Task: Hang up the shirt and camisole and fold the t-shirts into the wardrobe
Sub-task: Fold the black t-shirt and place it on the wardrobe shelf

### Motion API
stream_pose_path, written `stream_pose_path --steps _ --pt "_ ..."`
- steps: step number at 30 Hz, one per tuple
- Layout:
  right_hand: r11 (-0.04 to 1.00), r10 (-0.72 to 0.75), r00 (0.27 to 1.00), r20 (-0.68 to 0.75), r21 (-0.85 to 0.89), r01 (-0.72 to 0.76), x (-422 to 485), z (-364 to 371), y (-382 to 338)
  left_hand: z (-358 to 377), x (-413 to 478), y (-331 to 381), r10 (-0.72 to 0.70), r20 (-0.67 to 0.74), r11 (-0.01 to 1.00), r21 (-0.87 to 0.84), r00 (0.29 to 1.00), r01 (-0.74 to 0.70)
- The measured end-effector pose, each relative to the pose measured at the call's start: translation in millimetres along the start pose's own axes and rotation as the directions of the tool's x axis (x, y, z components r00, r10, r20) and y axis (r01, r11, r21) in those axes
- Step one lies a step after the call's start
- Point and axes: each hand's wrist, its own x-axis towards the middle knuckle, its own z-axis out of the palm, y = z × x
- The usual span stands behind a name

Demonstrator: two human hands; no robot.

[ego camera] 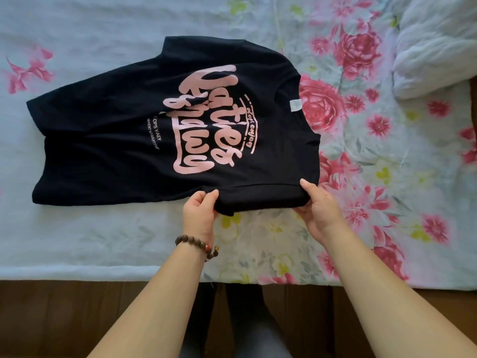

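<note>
1. Your bare forearms come in from the bottom of the view and angle inward toward the middle. Your left hand [200, 215] pinches the near edge of the black t-shirt [124, 140], thumb on top and fingers curled beneath. Your right hand [318, 210] grips the same edge further right, thumb lying on the cloth and fingers tucked under it. Both hands are clamped on the fabric, a short stretch of hem between them.
2. Across most of the view spreads a pale bed sheet [77, 241], printed with pink and red flowers that crowd its right half.
3. Below the sheet's near edge runs a band of dark brown wood [51, 319].
4. On the sheet, near its centre, the black t-shirt lies flat with its pink lettering facing up. Its long axis runs left to right: the neckline points right, the bottom hem points left. The lettering reads sideways from where you stand.
5. At the top right corner sits a crumpled white cloth [433, 47], well apart from the t-shirt.
6. Around your left wrist is a brown beaded bracelet [198, 245].
7. Inside the neckline a small white label [295, 105] shows; its print is too small to read.
</note>
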Motion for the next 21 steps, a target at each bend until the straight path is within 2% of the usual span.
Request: stream_pose_path --steps 5,8,11,14,19,21 --pt "0.977 0.071 0.994 0.084 -0.208 -0.052 -8 -10 9 -9 -12 -4 -0.12 0.019 0.988 0.102 0.993 0.117" --pt "0.936 0.085 0.994 0.064 -0.346 -0.058 -14 -18 12 -19 -19 -11 -0.202 0.042 0.961 0.199 0.978 0.19" --pt "0.951 0.094 0.993 0.065 -0.302 -0.071 -20 -22 16 -29 -29 -18 -0.253 0.08 0.939 0.262 0.964 0.224" --pt "0.968 0.126 0.986 0.11 -0.229 -0.098 -26 -25 25 -34 -38 -21 -0.304 0.134 0.936 0.228 0.943 0.269" --pt "0.971 0.143 0.969 0.201 -0.216 -0.099 -35 -20 37 -44 -41 -20 -0.379 0.184 0.919 0.19 0.907 0.345" --pt "0.973 0.156 0.973 0.172 -0.198 -0.121 -36 -17 39 -47 -42 -19 -0.388 0.173 0.912 0.21 0.905 0.351"
